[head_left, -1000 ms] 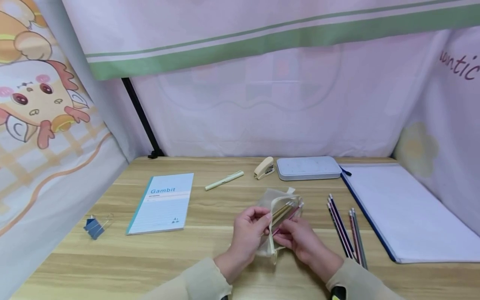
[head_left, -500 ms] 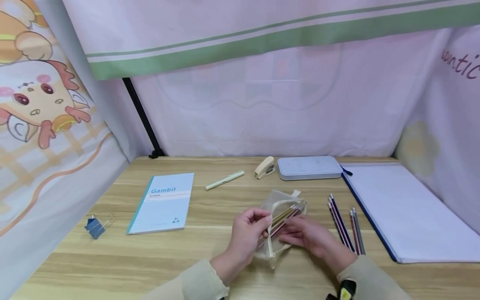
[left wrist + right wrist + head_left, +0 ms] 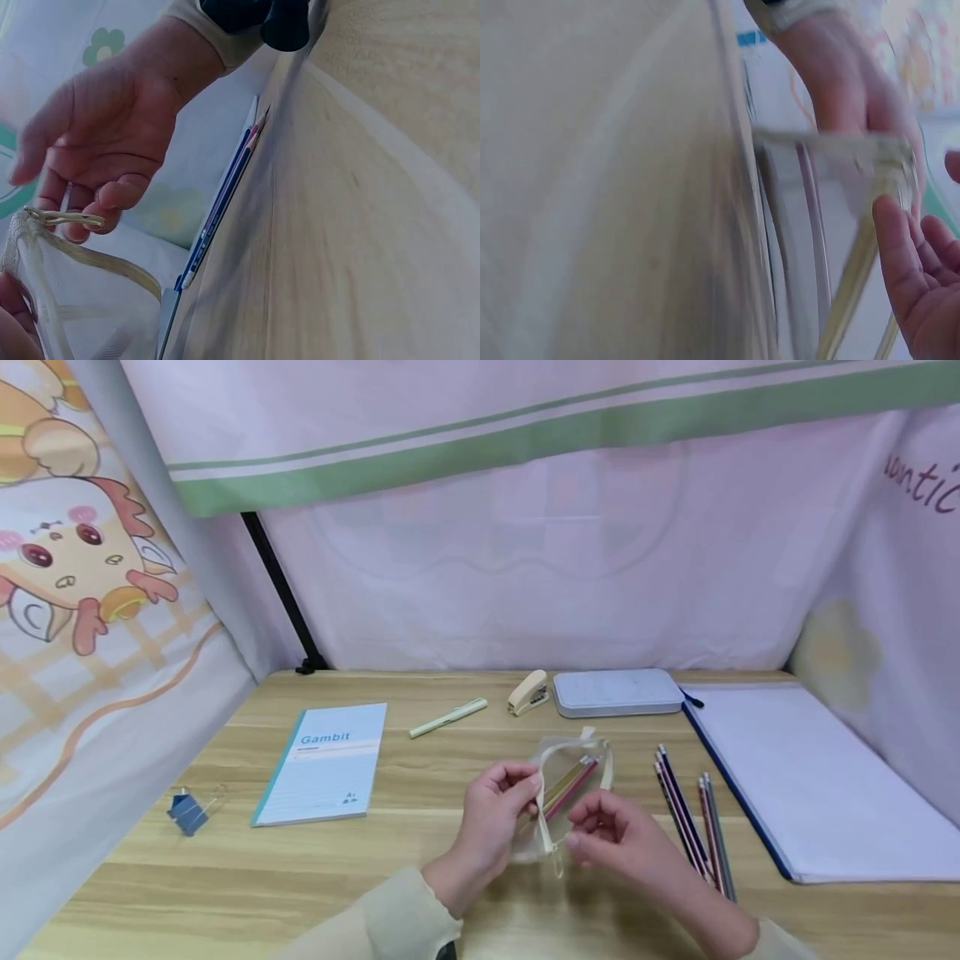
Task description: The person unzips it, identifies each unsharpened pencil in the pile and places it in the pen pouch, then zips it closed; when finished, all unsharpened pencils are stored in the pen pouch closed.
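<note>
A see-through mesh zip pouch [image 3: 609, 767] stands with its mouth open at the table's middle. Several pencils [image 3: 572, 788], yellowish and pink-red, lie inside it. My left hand [image 3: 489, 817] pinches the pouch's left edge between thumb and fingers. Beside the near end of the zip is my right hand [image 3: 626, 837], its fingers loosely bent and nothing gripped. In the left wrist view, the looped zip pull [image 3: 73, 218] hangs close to the right hand's fingertips; whether they touch is unclear. Two small groups of pencils, one dark [image 3: 681, 814] and one red and grey [image 3: 716, 831], lie to the right.
A blue-edged board with white paper [image 3: 817, 785] lies far right. At the back are a pale pencil box [image 3: 618, 692], a cream stapler [image 3: 528, 693] and a light green pen [image 3: 448, 718]. A notebook [image 3: 322, 768] and blue binder clips [image 3: 187, 812] are at left.
My right hand has drawn out of the pouch's mouth and moved down toward the near zip end. The pencils now lie inside, let go. My left hand keeps its pinch on the edge.
</note>
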`<state>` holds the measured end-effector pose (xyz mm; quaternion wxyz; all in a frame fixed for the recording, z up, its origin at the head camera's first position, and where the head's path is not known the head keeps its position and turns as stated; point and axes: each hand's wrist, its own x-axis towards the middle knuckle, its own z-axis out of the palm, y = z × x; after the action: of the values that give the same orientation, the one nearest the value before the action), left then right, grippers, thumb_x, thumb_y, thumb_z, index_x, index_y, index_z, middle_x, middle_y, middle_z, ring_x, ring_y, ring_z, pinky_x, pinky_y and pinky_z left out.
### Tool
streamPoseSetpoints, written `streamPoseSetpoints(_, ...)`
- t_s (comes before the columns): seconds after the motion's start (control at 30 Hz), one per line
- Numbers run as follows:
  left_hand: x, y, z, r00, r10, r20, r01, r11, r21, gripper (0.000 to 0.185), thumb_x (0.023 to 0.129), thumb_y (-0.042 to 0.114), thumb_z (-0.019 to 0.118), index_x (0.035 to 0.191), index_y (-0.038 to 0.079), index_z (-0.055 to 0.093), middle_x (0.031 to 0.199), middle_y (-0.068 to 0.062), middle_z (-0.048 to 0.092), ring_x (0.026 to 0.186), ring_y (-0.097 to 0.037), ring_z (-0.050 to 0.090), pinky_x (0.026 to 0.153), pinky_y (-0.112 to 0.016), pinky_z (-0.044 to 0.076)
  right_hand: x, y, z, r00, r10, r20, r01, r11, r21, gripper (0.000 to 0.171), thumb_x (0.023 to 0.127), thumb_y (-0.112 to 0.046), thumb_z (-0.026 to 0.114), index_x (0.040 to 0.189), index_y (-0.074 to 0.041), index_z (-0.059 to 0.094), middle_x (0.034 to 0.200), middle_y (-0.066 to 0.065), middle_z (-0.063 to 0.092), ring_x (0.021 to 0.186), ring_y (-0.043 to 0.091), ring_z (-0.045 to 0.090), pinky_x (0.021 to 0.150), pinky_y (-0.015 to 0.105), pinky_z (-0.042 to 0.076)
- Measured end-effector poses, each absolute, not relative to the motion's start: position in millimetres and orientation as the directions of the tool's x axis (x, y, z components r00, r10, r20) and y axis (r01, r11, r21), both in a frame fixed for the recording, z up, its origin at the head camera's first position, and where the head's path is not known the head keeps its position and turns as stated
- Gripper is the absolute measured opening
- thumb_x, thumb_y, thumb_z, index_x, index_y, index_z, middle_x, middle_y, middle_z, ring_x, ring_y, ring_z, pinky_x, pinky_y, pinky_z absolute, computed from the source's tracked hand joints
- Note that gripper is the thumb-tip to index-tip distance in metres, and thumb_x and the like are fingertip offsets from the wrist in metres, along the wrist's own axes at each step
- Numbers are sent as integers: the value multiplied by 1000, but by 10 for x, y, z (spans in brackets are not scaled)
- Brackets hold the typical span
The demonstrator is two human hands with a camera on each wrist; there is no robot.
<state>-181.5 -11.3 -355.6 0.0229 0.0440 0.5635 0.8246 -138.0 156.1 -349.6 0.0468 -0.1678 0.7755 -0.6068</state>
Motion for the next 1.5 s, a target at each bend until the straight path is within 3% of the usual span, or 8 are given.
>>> streamPoseSetpoints(0.13, -1814, -68, -3538, -997, 68, 47, 17, -393, 920, 22, 80, -7, 61, 100, -15, 57, 77, -3, 57, 63, -8, 51, 55, -15, 46, -1291, 1420, -3515, -910, -308, 277, -361, 259, -896, 35, 71, -11, 77, 95, 1, 54, 84, 10, 59, 70, 8, 58, 61, 25, 54)
streamPoseSetpoints(0.33, -1816, -35, -3542, -998, 47, 50, 26, -405, 914, 22, 80, -7, 61, 99, -16, 56, 75, -2, 58, 64, -8, 51, 56, -15, 46, -1285, 1282, -3553, -876, -246, 414, -473, 281, -835, 28, 68, -1, 76, 87, -5, 56, 77, 3, 57, 64, 3, 52, 52, 22, 50)
streamPoseSetpoints(0.57, -1853, -76, -3573, -992, 115, 46, 5, -338, 941, 22, 82, -4, 62, 100, -16, 56, 74, -1, 57, 63, -8, 51, 57, -16, 46, -1294, 1275, -3546, -898, -255, 358, -429, 332, -840, 18, 68, 3, 69, 78, -7, 58, 71, 1, 58, 62, 2, 53, 53, 22, 50)
streamPoseSetpoints(0.7, -1843, -183, -3527, -978, 200, 56, 18, -188, 982, 22, 87, 5, 60, 104, -9, 58, 82, -2, 57, 71, -9, 52, 65, -19, 47, -1341, 1275, -3554, -908, -259, 329, -405, 346, -846, 16, 68, 5, 66, 73, -8, 58, 69, -1, 59, 64, 2, 54, 56, 21, 51)
streamPoseSetpoints(0.8, -1781, -306, -3484, -964, 243, 105, 98, -42, 994, 21, 89, 12, 58, 104, -3, 59, 91, -6, 58, 80, -11, 53, 71, -22, 48, -1386, 1270, -3557, -925, -248, 289, -362, 338, -869, 14, 68, 5, 64, 74, -7, 59, 73, 1, 62, 69, 5, 58, 62, 22, 53)
streamPoseSetpoints(1.0, -1605, -477, -3492, -910, 390, 138, 213, 154, 965, 20, 84, 9, 62, 101, -1, 60, 98, -13, 61, 86, -14, 55, 77, -26, 48, -1419, 1273, -3555, -937, -231, 264, -323, 279, -904, 12, 71, 4, 64, 78, -4, 57, 78, 8, 62, 72, 8, 60, 60, 24, 54)
streamPoseSetpoints(1.2, -1564, -494, -3507, -903, 412, 125, 213, 177, 961, 24, 78, 8, 67, 101, 3, 61, 99, -8, 62, 94, -17, 53, 88, -41, 43, -1447, 1239, -3544, -915, -226, 334, -384, 240, -892, 13, 72, 8, 63, 77, -3, 57, 76, 9, 61, 69, 6, 59, 57, 24, 53)
streamPoseSetpoints(1.5, -1579, -467, -3544, -909, 406, 100, 162, 122, 979, 21, 78, 7, 69, 96, -1, 61, 91, -7, 63, 84, -13, 57, 77, -23, 48, -1450, 1215, -3539, -921, -250, 298, -353, 214, -911, 10, 73, 7, 63, 78, 1, 56, 78, 12, 60, 69, 6, 61, 59, 25, 55)
